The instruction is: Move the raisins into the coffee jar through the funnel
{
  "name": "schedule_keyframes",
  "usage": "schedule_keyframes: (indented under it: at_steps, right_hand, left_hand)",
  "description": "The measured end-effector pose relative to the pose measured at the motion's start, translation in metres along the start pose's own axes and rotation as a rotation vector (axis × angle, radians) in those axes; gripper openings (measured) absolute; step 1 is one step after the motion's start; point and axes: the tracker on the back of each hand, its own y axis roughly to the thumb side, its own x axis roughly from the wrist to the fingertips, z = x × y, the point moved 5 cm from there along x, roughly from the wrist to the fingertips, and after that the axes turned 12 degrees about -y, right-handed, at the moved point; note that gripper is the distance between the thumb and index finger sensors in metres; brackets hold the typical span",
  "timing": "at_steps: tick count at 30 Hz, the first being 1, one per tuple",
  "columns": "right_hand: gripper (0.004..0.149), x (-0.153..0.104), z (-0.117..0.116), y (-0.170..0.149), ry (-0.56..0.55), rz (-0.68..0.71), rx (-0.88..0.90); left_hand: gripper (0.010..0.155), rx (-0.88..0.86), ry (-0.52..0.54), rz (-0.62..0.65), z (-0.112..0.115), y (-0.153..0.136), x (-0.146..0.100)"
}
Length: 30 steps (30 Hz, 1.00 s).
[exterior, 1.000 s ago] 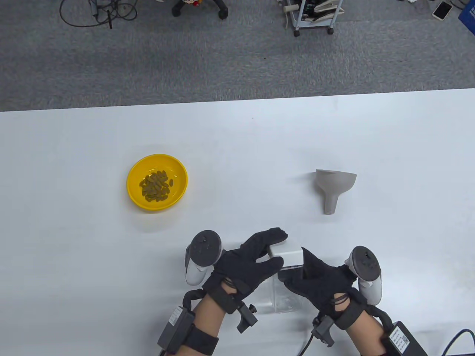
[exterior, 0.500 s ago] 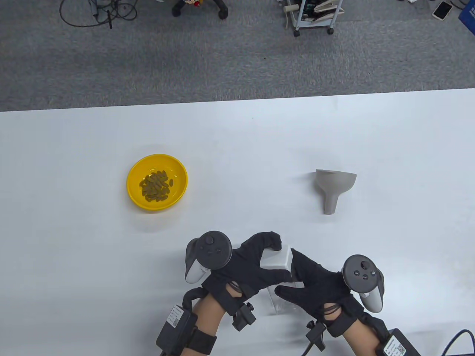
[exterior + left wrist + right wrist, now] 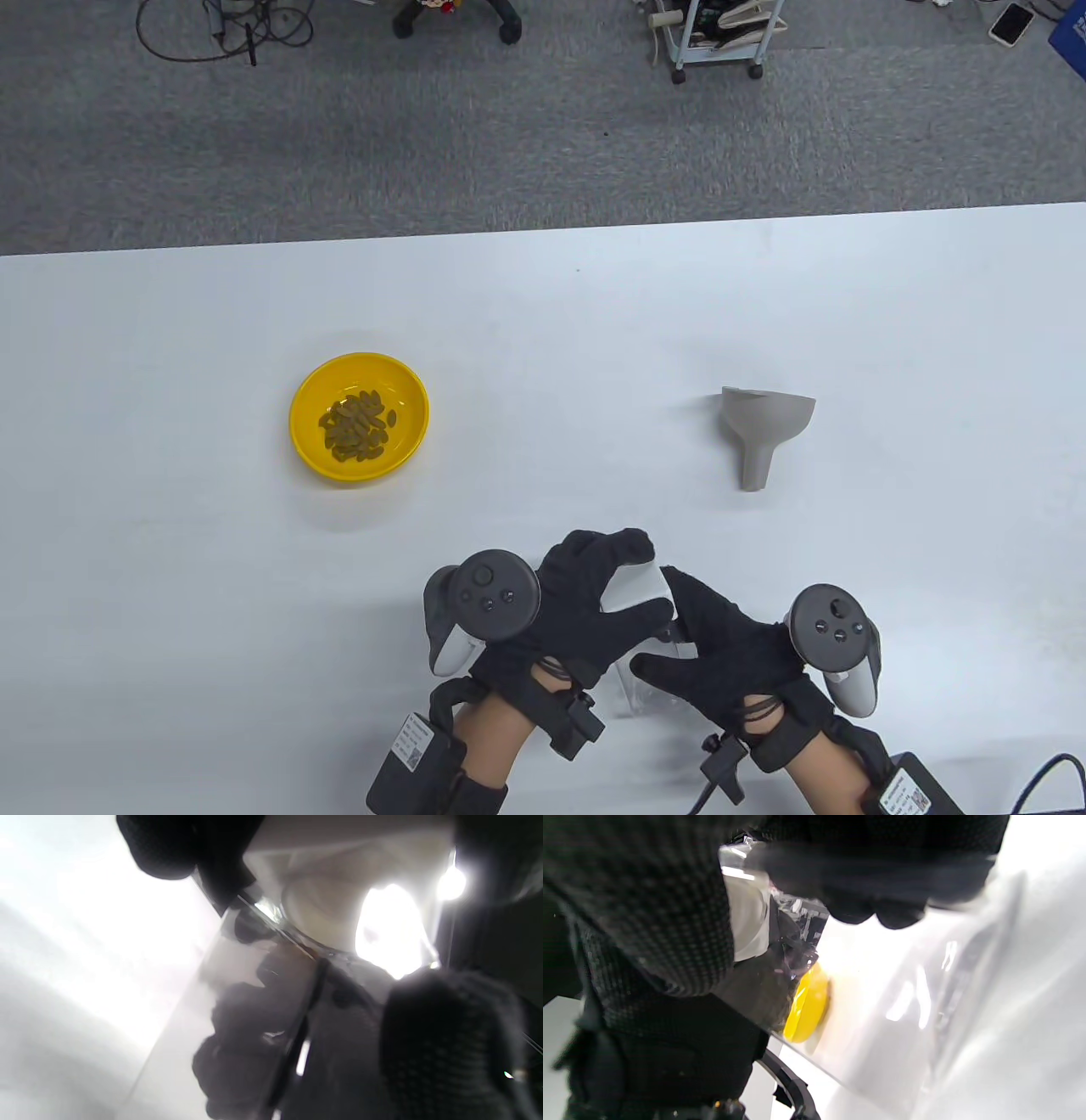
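A clear square coffee jar with a white lid stands near the table's front edge. My left hand grips the lid from the left, fingers over its far edge and thumb on its near edge. My right hand holds the jar body from the right. The left wrist view shows the clear jar wall and the lid's underside close up. A yellow bowl of raisins sits at the left. A grey funnel lies on its side at the right.
The yellow bowl shows through the jar wall in the right wrist view. The white table's far edge borders grey carpet. A cable lies at the front right corner.
My left hand has twisted on the lid, its tracker swinging right and toward me. My right hand has rolled so its tracker faces up, and it still holds the jar.
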Motion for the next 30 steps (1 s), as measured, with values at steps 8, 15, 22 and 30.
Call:
schedule_keyframes:
  at_steps: [8,15,22,30]
  right_hand:
    - [0.092,0.0,0.005,-0.001,0.031,-0.018,0.057]
    - [0.093,0.0,-0.002,-0.007,0.044,-0.041,0.028]
    - [0.092,0.0,-0.009,-0.003,0.075,0.0,-0.002]
    - [0.093,-0.002,-0.006,-0.004,0.046,-0.006,-0.025]
  left_hand:
    - [0.077,-0.018,-0.054,0.046,-0.013,-0.001,-0.004]
    - [0.077,-0.046,-0.124,0.066,-0.001,-0.007,0.003]
    - [0.082,-0.073,-0.117,0.092,-0.002,-0.004,0.002]
    - [0.087,-0.067,0.078,0.07,-0.034,0.007,-0.022]
